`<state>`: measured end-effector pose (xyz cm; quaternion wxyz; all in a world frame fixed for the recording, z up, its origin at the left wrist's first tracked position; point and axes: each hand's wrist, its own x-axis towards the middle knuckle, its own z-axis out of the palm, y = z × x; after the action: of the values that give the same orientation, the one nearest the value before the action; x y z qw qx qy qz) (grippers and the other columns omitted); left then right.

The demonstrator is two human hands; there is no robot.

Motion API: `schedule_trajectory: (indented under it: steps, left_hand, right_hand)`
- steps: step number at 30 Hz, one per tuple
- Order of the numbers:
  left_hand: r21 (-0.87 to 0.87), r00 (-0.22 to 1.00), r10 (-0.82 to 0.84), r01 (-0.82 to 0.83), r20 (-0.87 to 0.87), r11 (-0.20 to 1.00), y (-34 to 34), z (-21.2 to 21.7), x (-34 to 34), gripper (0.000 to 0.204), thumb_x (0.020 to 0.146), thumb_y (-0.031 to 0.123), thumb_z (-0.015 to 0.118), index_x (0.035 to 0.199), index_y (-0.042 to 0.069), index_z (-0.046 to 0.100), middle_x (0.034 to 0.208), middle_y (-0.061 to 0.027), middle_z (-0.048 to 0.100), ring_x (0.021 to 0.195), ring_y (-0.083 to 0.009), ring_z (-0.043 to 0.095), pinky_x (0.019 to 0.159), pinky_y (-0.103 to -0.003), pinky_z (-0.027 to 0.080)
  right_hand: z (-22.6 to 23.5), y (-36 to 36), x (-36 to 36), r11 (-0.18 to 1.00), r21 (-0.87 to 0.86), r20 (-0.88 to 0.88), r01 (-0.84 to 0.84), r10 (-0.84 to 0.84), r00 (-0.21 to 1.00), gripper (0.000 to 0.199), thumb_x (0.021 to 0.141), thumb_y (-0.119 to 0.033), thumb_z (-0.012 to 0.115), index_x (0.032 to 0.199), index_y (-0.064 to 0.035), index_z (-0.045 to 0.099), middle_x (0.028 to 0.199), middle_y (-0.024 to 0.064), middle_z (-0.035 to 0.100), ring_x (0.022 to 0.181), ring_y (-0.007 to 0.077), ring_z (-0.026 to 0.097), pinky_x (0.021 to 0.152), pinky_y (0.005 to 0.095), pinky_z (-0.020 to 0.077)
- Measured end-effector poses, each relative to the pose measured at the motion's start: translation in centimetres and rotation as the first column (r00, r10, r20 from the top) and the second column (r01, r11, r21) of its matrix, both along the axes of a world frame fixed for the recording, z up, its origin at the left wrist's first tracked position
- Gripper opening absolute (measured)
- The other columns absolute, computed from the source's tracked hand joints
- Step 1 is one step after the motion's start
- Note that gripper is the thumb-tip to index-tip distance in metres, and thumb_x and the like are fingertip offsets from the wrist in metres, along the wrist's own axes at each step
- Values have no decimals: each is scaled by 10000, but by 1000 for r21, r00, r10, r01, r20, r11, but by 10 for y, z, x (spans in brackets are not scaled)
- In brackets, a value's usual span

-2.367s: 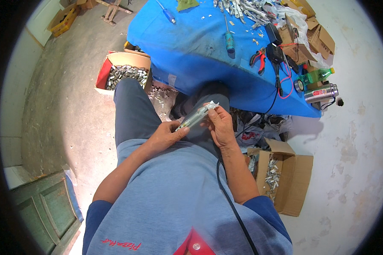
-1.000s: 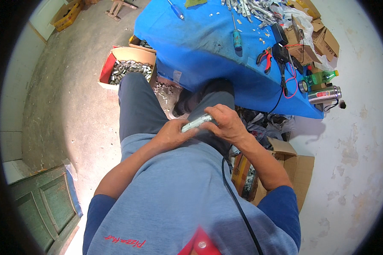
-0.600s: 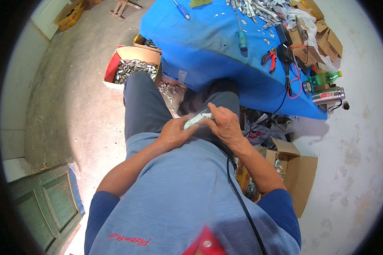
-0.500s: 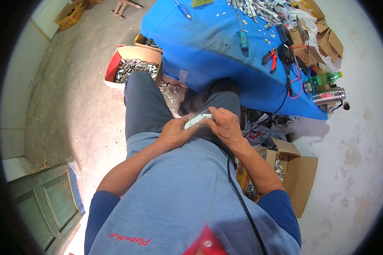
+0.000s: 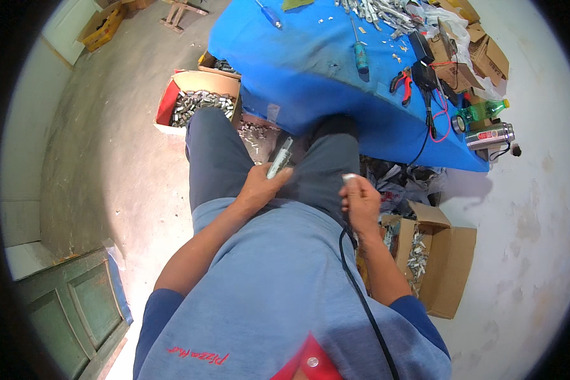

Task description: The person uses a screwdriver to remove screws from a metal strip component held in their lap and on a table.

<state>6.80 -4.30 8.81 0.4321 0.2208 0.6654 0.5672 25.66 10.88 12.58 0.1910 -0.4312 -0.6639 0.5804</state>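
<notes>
Over my lap, my left hand point(image 5: 257, 191) is closed around the lower end of a slim, whitish, partly see-through stick-shaped device point(image 5: 278, 162). Its narrow far end points up and slightly right, away from me. To the right, clear of the device, my right hand point(image 5: 363, 206) pinches a small whitish piece point(image 5: 348, 178) between thumb and fingertips. What kind of part it is cannot be made out. Beneath both hands are my dark trousers, and a black cable point(image 5: 361, 301) runs down over my shirt.
A blue-covered table point(image 5: 323, 82) ahead bears screwdrivers point(image 5: 361, 58), red-handled pliers point(image 5: 406, 86), a heap of whitish sticks point(image 5: 373, 11), a green bottle point(image 5: 484, 112) and a steel flask point(image 5: 491, 137). Cartons hold metal pieces at left point(image 5: 212, 80) and whitish parts at right point(image 5: 457, 272).
My hands have come apart. The right one has moved right with a small whitish piece in its fingers, while the device in my left hand has swung more upright.
</notes>
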Motion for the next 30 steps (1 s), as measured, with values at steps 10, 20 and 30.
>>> schedule_trajectory:
  steps: [10,20,30]
  left_hand:
    - [98,962,-158,139,223,985,1,1,2,407,880,411,665,885,22,546,631,34,454,526,-38,382,450,-227,300]
    - [3,977,-173,175,-125,985,5,9,14,375,871,359,676,864,-12,620,718,-17,572,691,-77,479,602,-279,413]
    - [-27,945,-231,232,-229,972,0,10,13,348,857,286,678,1001,-29,646,735,-57,634,655,-105,565,585,-292,461]
  right_hand:
    - [-100,184,336,561,139,56,816,-827,559,372,962,-327,539,1219,-59,512,864,82,635,633,185,580,499,295,435]
    - [-54,93,96,913,-57,-42,404,-406,913,293,907,-297,606,1042,-39,638,830,66,656,634,115,609,454,202,428]
    - [-15,-3,-67,909,-235,-163,-343,311,936,307,943,-333,595,909,-37,668,679,-10,578,548,44,508,451,195,372]
